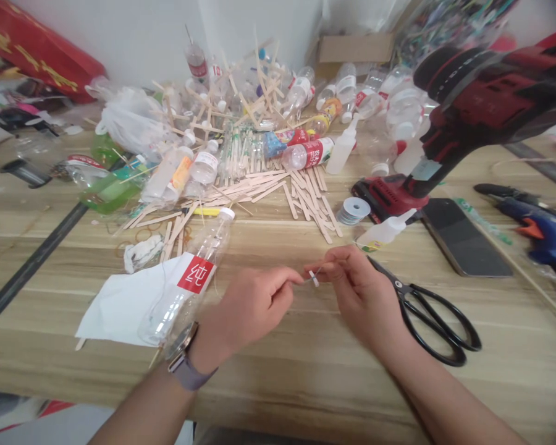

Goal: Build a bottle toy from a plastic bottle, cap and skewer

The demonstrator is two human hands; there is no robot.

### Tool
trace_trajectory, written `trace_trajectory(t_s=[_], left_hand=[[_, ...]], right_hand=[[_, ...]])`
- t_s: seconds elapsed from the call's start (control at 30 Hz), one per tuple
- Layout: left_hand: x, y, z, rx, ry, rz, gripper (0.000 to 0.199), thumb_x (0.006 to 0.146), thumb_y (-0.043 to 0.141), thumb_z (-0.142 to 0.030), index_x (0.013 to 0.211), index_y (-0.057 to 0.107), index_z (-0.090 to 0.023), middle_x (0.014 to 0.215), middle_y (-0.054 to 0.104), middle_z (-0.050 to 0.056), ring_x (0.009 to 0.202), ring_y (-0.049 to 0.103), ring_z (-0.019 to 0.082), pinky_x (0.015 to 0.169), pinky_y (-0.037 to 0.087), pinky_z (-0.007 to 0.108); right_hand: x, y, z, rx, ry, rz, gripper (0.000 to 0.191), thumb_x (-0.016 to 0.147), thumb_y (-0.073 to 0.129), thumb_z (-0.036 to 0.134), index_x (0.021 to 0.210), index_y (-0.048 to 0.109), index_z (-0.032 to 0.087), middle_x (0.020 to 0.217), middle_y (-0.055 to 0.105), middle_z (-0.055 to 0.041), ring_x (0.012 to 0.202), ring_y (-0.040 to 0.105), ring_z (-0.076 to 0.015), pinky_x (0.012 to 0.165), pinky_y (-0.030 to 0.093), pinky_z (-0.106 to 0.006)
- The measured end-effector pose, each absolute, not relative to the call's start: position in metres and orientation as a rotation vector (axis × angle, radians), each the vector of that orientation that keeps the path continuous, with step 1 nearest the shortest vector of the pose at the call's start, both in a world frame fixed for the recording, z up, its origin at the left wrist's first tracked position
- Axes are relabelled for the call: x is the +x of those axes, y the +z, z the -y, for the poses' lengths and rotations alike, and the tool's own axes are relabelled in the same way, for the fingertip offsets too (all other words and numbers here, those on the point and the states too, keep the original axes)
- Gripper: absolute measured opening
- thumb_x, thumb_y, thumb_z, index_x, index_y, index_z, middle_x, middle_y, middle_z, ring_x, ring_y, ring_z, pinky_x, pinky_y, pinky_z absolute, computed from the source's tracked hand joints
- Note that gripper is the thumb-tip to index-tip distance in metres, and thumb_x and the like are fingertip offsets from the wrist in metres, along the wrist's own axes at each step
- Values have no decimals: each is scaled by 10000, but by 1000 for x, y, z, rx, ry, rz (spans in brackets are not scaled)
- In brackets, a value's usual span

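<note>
A small white piece (314, 278) sits between my two hands, with a thin wire-like strand running by it. My left hand (254, 303), wearing a watch, is closed, thumb and forefinger pinching the strand just left of the piece. On the other side my right hand (359, 281) is closed too, its fingertips pinched on the strand near the piece. How strand and piece join is too small to tell. Black-handled scissors (426, 309) lie by my right hand, partly hidden behind it. Left of my left hand, a clear plastic bottle (176, 296) with a red label lies on white paper (115, 303).
Wooden sticks (310, 198), several bottles (306, 154) and a plastic bag (132, 123) crowd the back. Rightward are a wire spool (353, 210), a glue bottle (384, 233), a standing red drill (482, 105), a phone (463, 238) and a blue glue gun (547, 228).
</note>
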State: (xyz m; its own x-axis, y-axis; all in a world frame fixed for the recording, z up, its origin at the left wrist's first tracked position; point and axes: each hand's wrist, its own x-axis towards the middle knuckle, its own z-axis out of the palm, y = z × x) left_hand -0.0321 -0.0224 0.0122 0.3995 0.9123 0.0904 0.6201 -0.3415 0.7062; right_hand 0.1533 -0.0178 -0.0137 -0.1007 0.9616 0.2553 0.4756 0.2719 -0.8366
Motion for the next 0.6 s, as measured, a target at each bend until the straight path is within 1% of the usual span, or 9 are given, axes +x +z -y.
trace_trajectory(t_s=[0.1, 0.2, 0.3, 0.4, 0.47, 0.5, 0.53, 0.6], left_hand=[[-30, 9, 23, 2027, 657, -1312, 263, 816, 456, -110, 851, 706, -182, 574, 610, -43, 515, 519, 89, 538, 346, 206], [-29, 5, 22, 1950, 646, -1341, 239, 797, 455, -110, 767, 679, -189, 510, 533, -67, 458, 451, 78, 489, 307, 202], [-29, 2, 17, 1882, 643, -1415, 214, 784, 459, -117, 773, 660, -191, 463, 440, -89, 421, 377, 76, 461, 269, 207], [-29, 0, 12, 1838, 617, -1438, 201, 794, 459, -130, 819, 649, -191, 461, 410, -95, 428, 379, 82, 471, 279, 210], [-29, -1, 10, 1823, 591, -1432, 203, 836, 449, -172, 878, 647, -193, 461, 426, -93, 433, 408, 93, 476, 295, 215], [-29, -1, 9, 1830, 575, -1435, 209, 862, 443, -203, 911, 646, -194, 473, 459, -85, 445, 438, 101, 485, 310, 220], [-29, -2, 9, 1849, 554, -1444, 221, 885, 436, -235, 942, 645, -194, 506, 518, -70, 472, 484, 113, 502, 331, 228], [-29, -4, 8, 1926, 476, -1477, 245, 913, 432, -276, 995, 646, -191, 660, 660, -12, 595, 593, 152, 568, 385, 254]], right_hand=[[158, -11, 16, -1451, 724, 1645, 95, 954, 422, 315, 873, 437, 267, 711, 753, -24, 637, 731, -222, 566, 524, -322], [162, -11, 13, -1500, 760, 1505, 142, 950, 426, 400, 891, 424, 270, 711, 749, -34, 657, 737, -244, 563, 529, -341], [161, -14, 10, -1441, 926, 1429, 211, 933, 439, 475, 887, 411, 270, 725, 744, -35, 667, 737, -250, 562, 540, -349], [157, -18, 8, -1407, 1081, 1401, 255, 905, 473, 515, 876, 412, 269, 690, 731, -26, 631, 730, -248, 533, 534, -344], [156, -21, 8, -1375, 1129, 1362, 260, 894, 494, 517, 874, 420, 269, 678, 724, -22, 624, 727, -244, 535, 536, -342], [156, -21, 8, -1357, 1139, 1344, 256, 890, 504, 510, 875, 426, 266, 677, 722, -22, 625, 727, -241, 546, 541, -343], [157, -21, 7, -1343, 1141, 1333, 248, 888, 513, 498, 881, 433, 263, 678, 721, -22, 628, 727, -238, 560, 545, -346], [157, -21, 7, -1315, 1124, 1329, 218, 890, 528, 455, 900, 446, 253, 695, 721, -22, 652, 728, -233, 608, 552, -355]])
